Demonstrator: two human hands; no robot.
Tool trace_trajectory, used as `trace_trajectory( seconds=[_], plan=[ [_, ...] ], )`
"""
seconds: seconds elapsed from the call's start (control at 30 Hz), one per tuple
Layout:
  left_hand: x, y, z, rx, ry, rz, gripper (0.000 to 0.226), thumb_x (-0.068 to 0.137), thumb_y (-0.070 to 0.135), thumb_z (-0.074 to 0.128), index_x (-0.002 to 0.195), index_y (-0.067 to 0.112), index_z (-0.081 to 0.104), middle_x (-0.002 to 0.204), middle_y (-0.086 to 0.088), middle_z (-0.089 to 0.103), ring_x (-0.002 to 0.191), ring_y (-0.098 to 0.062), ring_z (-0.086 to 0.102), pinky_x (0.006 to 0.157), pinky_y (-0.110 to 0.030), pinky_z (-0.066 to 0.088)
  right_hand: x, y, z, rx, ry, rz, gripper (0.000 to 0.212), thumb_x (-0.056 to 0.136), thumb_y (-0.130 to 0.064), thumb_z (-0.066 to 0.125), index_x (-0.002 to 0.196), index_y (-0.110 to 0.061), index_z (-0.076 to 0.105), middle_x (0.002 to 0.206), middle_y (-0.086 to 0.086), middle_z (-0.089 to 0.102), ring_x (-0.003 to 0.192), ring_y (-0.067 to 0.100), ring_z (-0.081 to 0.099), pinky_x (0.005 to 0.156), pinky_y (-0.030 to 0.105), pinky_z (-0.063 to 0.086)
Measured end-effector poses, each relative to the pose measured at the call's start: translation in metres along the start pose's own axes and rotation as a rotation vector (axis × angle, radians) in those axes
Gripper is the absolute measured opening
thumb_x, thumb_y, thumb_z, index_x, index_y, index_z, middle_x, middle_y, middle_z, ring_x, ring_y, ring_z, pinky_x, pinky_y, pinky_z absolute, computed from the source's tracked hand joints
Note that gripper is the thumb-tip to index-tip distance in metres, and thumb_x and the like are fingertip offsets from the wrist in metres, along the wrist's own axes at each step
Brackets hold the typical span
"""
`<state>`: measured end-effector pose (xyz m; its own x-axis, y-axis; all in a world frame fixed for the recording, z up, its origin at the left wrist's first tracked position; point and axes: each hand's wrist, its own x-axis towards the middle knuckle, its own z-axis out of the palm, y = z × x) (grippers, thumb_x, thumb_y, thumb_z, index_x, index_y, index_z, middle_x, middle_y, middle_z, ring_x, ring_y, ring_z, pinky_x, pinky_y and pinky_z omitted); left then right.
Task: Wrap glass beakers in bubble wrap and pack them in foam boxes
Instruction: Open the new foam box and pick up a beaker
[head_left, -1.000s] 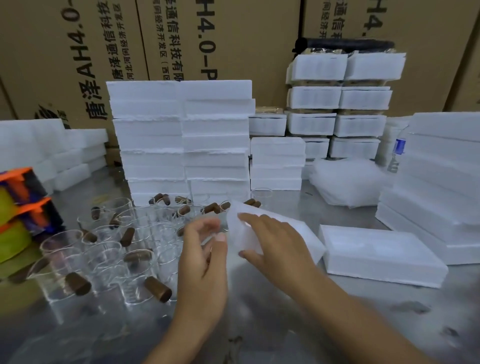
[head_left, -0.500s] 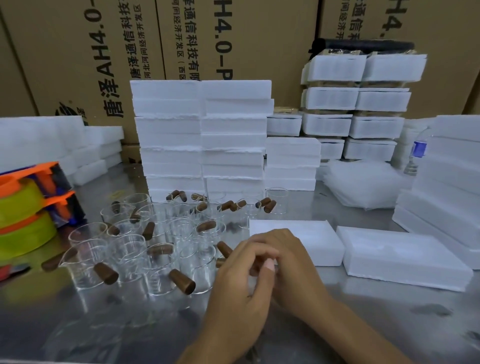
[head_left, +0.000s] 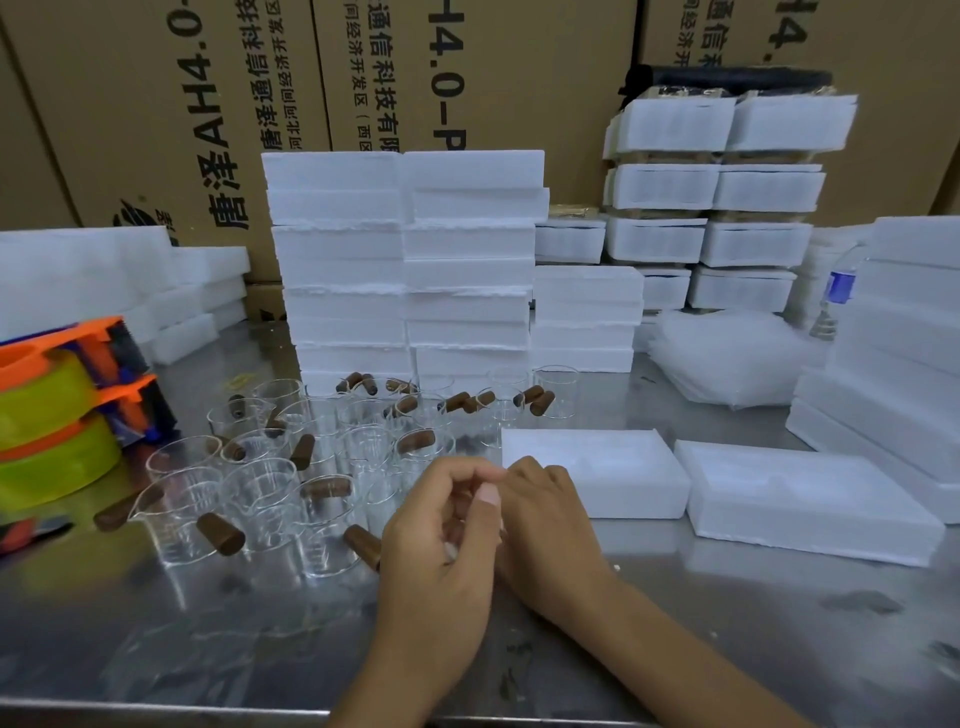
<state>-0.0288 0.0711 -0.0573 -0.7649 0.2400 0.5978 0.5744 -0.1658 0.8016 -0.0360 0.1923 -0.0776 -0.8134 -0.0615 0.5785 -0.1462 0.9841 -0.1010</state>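
Several clear glass beakers (head_left: 270, 499) with brown stubby handles stand crowded on the steel table (head_left: 727, 623), left of centre. My left hand (head_left: 441, 551) hovers just right of them with its fingers curled and thumb against the forefinger; nothing shows plainly in it. My right hand (head_left: 550, 519) lies close behind it, its fingertips hidden by the left hand. A white foam box (head_left: 592, 467) lies flat just beyond my hands, and a second foam box (head_left: 805, 499) lies to its right. A pile of bubble wrap sheets (head_left: 727, 358) sits at the back right.
Tall stacks of foam boxes (head_left: 405, 260) stand behind the beakers, with more stacks at the right edge (head_left: 893, 364) and the far left. Two orange-and-green tape dispensers (head_left: 57, 415) sit at the left. A water bottle (head_left: 839, 291) stands by the right stack. Cardboard cartons wall off the back.
My right hand has put the foam box flat on the table and let go. Both hands have drawn together in front of it, fingers curling.
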Motion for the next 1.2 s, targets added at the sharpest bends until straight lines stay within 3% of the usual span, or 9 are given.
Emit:
trace_trajectory(
  seconds=[0.23,0.4,0.5,0.63,0.73,0.9,1.03,1.1,1.2],
  plan=[
    [0.015,0.015,-0.006,-0.019,0.129,0.090,0.015,0.085,0.019,0.052,0.085,0.029,0.063,0.077,0.008,0.065,0.063,-0.003,0.060,0.050,-0.009,0.046,-0.001,0.014,-0.020,0.196,0.209,0.110,0.014,0.083,-0.032,0.067,0.093,-0.023,0.069,0.083,-0.014,0.064,0.084,0.012,0.050,0.076,0.023,0.025],
    [0.031,0.013,-0.011,0.084,0.208,0.101,0.014,0.091,0.018,0.053,0.090,0.032,0.058,0.088,0.019,0.064,0.086,0.000,0.061,0.073,-0.008,0.046,-0.001,0.032,-0.045,0.663,0.363,0.377,0.018,0.081,-0.025,0.071,0.082,-0.042,0.065,0.077,-0.021,0.063,0.084,-0.002,0.054,0.074,0.002,0.035],
    [0.045,0.011,-0.003,0.050,0.117,-0.045,0.014,0.091,0.024,0.057,0.103,0.031,0.056,0.102,0.021,0.061,0.095,0.011,0.057,0.071,-0.005,0.045,0.002,0.051,-0.063,0.851,0.404,0.486,0.018,0.083,-0.021,0.070,0.077,-0.038,0.066,0.070,-0.023,0.068,0.071,-0.007,0.058,0.065,0.000,0.039],
    [0.065,0.006,0.024,0.009,-0.155,-0.295,0.072,0.060,0.064,0.057,0.127,0.042,0.040,0.119,0.027,0.049,0.105,0.011,0.051,0.074,-0.011,0.043,0.000,0.076,-0.079,1.035,0.390,0.551,0.010,0.084,-0.019,0.067,0.080,-0.028,0.069,0.071,-0.011,0.072,0.072,-0.003,0.066,0.065,0.002,0.043],
    [0.073,-0.004,0.051,-0.167,-0.273,-0.432,0.080,0.056,0.060,0.065,0.129,0.032,0.044,0.128,0.009,0.055,0.112,-0.007,0.058,0.094,-0.027,0.047,-0.004,0.092,-0.083,1.059,0.357,0.565,0.006,0.082,-0.023,0.067,0.087,-0.025,0.071,0.078,-0.010,0.074,0.076,-0.001,0.068,0.064,0.002,0.043],
    [0.078,-0.019,0.083,-0.475,-0.263,-0.515,0.092,0.055,0.047,0.083,0.134,0.016,0.047,0.119,-0.007,0.065,0.097,-0.022,0.069,0.082,-0.027,0.056,-0.004,0.111,-0.091,1.042,0.298,0.559,0.028,0.068,-0.040,0.065,0.089,-0.023,0.071,0.080,-0.009,0.074,0.078,0.000,0.068,0.065,0.004,0.046],
    [0.080,-0.030,0.091,-0.549,-0.177,-0.535,0.089,0.050,0.046,0.081,0.129,0.015,0.053,0.115,-0.007,0.066,0.096,-0.025,0.069,0.076,-0.028,0.056,0.014,0.144,-0.101,0.912,0.335,0.579,0.029,0.075,-0.051,0.061,0.088,-0.026,0.068,0.071,-0.015,0.071,0.068,-0.007,0.063,0.070,0.013,0.046],
    [0.082,-0.036,0.090,-0.608,-0.118,-0.549,0.085,0.048,0.042,0.086,0.123,0.015,0.057,0.110,-0.007,0.069,0.095,-0.028,0.069,0.071,-0.029,0.057,0.031,0.177,-0.100,0.828,0.385,0.657,0.010,0.088,-0.035,0.061,0.086,-0.027,0.066,0.069,-0.012,0.070,0.067,-0.003,0.062,0.068,0.017,0.044],
    [0.083,-0.044,0.083,-0.683,-0.061,-0.558,0.083,0.042,0.038,0.084,0.118,0.013,0.059,0.100,-0.008,0.073,0.092,-0.032,0.070,0.066,-0.031,0.058,0.054,0.229,-0.086,0.579,0.438,0.741,0.009,0.089,-0.019,0.060,0.084,-0.025,0.064,0.083,-0.003,0.069,0.074,0.007,0.060,0.065,0.017,0.041]
  ],
)
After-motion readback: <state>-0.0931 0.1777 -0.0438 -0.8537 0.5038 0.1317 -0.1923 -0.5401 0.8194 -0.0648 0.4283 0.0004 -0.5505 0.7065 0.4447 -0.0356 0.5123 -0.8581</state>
